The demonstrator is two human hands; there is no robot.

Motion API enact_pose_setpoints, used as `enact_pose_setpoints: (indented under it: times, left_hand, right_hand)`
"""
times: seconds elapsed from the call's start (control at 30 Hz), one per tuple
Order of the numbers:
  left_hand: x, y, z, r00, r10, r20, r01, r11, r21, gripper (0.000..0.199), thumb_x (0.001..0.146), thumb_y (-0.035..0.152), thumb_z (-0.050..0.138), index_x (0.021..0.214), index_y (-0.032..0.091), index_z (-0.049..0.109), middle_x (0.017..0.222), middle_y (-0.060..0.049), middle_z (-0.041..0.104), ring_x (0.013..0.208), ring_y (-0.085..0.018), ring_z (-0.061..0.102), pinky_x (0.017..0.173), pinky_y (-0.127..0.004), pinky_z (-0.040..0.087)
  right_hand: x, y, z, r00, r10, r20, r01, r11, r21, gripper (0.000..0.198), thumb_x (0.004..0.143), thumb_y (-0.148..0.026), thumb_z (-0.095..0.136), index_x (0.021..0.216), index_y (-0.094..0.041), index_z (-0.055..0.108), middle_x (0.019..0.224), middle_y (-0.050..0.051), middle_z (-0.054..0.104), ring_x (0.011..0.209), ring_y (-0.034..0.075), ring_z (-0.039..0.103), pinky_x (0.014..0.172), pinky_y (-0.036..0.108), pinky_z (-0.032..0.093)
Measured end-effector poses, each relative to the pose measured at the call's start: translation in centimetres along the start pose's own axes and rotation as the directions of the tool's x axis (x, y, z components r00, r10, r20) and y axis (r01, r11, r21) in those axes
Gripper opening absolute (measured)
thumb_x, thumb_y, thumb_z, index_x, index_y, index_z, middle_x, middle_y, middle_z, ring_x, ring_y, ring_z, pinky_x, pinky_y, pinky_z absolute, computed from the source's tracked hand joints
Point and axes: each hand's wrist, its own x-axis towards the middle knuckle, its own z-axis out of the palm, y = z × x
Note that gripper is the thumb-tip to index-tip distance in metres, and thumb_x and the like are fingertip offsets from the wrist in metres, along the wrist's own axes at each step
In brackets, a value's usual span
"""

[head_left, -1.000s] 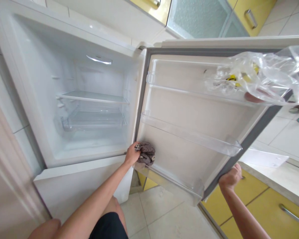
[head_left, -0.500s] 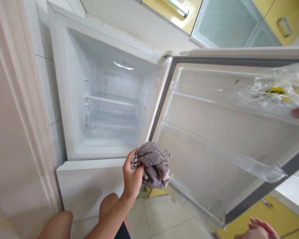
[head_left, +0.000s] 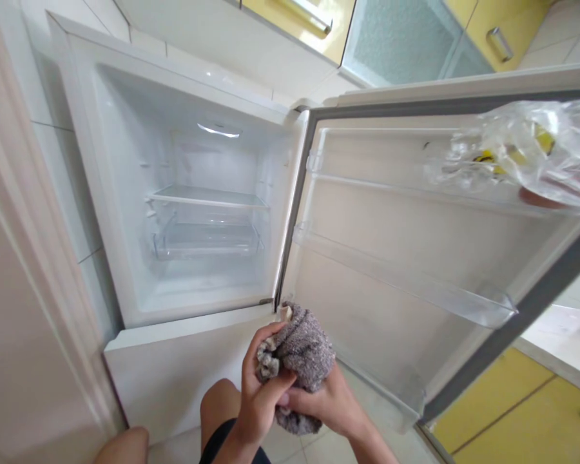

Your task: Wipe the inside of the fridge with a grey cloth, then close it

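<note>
A bunched grey-brown cleaning cloth (head_left: 309, 351) is held between both hands, low in the middle of the view. My left hand (head_left: 261, 386) is closed on its left side, thumb across the front. From the right, my right hand (head_left: 331, 403) grips the same cloth, its thumb close to the left thumb; its other fingers are hidden behind the cloth. Just beyond the hands, the refrigerator (head_left: 169, 316) stands open, with a glass shelf (head_left: 210, 196) and a clear drawer (head_left: 207, 243) inside. Its open door (head_left: 391, 258) extends to the right behind the cloth.
In the door's upper rack sits a clear plastic bag (head_left: 536, 154) with yellow and reddish contents. A lower clear door rack (head_left: 415, 287) spans the door. Yellow cabinets (head_left: 507, 406) stand at the right, and a pale door frame (head_left: 24, 225) borders the left.
My right hand has come from the lower right to grip the cloth along with my left. The cloth is lower and turned, and the view has shifted to the right.
</note>
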Motion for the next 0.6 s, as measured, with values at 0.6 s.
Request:
enact_pose_setpoints:
  times: [0.6]
  left_hand:
    - [0.3, -7.7, 2.2, 0.856, 0.086, 0.509, -0.411, 0.710, 0.572, 0.056, 0.092, 0.019, 0.053, 0.148, 0.024, 0.054, 0.158, -0.012, 0.056, 0.153, -0.028, 0.045, 0.125, -0.058, 0.041]
  right_hand:
    - [-7.8, -0.5, -11.4, 0.447, 0.207, -0.870, 0.272, 0.895, 0.353, 0.035, 0.070, -0.045, 0.084, 0.091, -0.020, 0.071, 0.078, 0.000, 0.079, 0.063, 0.022, 0.074, 0.061, 0.035, 0.065]
